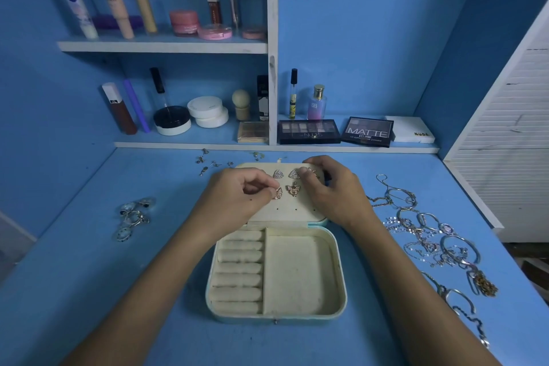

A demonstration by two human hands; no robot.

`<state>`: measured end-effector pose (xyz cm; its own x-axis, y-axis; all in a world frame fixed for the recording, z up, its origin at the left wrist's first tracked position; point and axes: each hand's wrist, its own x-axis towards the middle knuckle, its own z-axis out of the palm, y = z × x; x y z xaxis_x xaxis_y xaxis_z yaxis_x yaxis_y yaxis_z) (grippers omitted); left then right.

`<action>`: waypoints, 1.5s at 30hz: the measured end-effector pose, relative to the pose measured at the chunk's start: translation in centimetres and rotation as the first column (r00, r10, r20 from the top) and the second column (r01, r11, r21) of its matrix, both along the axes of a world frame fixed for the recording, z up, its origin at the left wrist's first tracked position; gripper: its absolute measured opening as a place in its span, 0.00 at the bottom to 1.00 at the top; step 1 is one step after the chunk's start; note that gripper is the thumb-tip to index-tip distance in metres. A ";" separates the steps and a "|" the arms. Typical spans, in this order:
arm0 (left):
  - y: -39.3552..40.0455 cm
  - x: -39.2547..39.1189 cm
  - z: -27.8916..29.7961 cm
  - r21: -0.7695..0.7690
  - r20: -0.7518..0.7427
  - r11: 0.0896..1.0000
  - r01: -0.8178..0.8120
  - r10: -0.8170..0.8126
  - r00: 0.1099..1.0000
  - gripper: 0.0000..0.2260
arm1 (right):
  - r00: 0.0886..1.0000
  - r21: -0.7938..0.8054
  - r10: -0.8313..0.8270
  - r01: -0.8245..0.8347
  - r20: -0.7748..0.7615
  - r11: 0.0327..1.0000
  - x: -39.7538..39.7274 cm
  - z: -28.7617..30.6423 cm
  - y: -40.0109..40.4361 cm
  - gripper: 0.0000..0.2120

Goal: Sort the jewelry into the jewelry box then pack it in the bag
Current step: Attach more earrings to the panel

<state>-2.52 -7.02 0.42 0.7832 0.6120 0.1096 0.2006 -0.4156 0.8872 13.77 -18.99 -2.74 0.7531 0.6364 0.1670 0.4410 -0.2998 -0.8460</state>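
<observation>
the open jewelry box (303, 273) lies near on the blue table (89, 276), tray empty — beyond it, over the lid panel (285, 211), the left hand (237, 196) pinches a butterfly earring (278, 193) beside its already-pinned twin (293, 189), the right hand (329, 187) fingering another earring (312, 171) at the panel's far edge — rings (133, 217) left, chains (430, 241) right.

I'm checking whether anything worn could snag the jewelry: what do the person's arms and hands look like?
Both forearms are bare, with no sleeves in view. The left hand and right hand show no gloves, rings, watch or bracelets that I can see. Fingernails look short.
</observation>
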 end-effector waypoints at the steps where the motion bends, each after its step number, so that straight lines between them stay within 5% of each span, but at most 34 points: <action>1: 0.0 0.0 -0.1 0.020 0.001 1.000 -0.013 0.013 1.000 0.07 | 1.000 0.001 0.000 0.000 0.000 1.000 0.0 0.0 0.0 0.11; 14: -0.6 0.6 0.0 0.173 0.034 0.980 -0.099 0.095 0.995 0.07 | 1.000 0.013 0.004 -0.004 0.006 1.000 -0.1 0.0 -0.1 0.10; 24: -0.7 0.9 0.3 0.470 -0.006 0.882 -0.032 0.040 0.999 0.06 | 1.000 0.009 0.010 -0.011 0.024 1.000 -0.1 0.1 -0.1 0.10; 45: -1.6 1.8 0.5 0.425 0.060 0.894 -0.138 0.125 0.990 0.06 | 1.000 0.103 -0.014 0.013 0.010 0.995 -0.8 0.8 -0.5 0.10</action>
